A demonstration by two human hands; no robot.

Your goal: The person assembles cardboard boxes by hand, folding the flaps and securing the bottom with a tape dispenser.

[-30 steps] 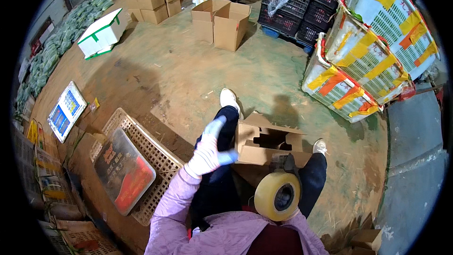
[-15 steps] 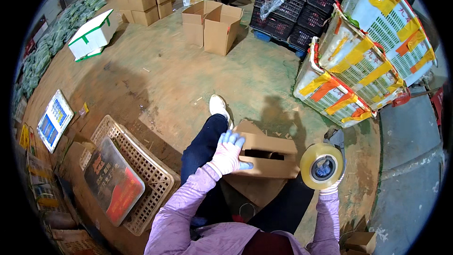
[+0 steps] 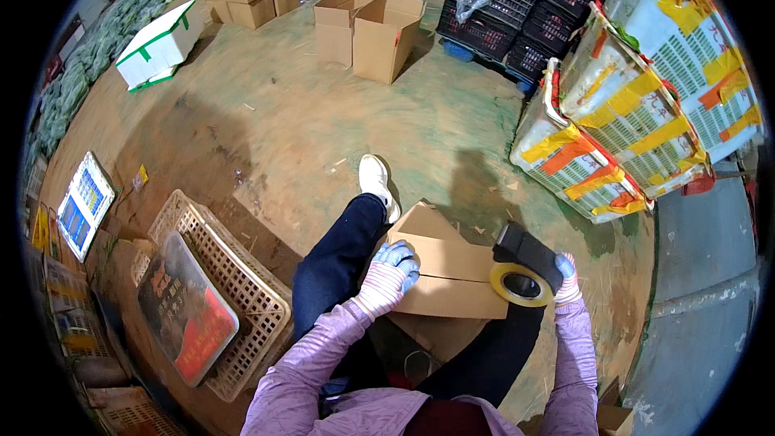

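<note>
A brown cardboard box (image 3: 452,297) lies between my knees, its two top flaps folded down to a narrow seam. My left hand (image 3: 387,281), in a striped glove with bluish fingertips, grips the left end of the box where the flaps meet. In my right hand (image 3: 567,276), gloved alike, is a black tape dispenser (image 3: 529,252) at the box's right end. A roll of clear yellowish tape (image 3: 498,276) sits on the dispenser. Whether the tape touches the cardboard, I cannot tell.
Left of my leg is a beige plastic crate (image 3: 266,307) with a dark printed board (image 3: 186,307) on it. Open cartons (image 3: 383,36) stand ahead. Taped white baskets (image 3: 577,169) and black crates (image 3: 484,20) are stacked at right. A white foam box (image 3: 161,44) is far left.
The box flaps have closed from a wide gap to a seam. My right hand has turned the tape dispenser and brought it left to the box's right end. My left fingers have curled in.
</note>
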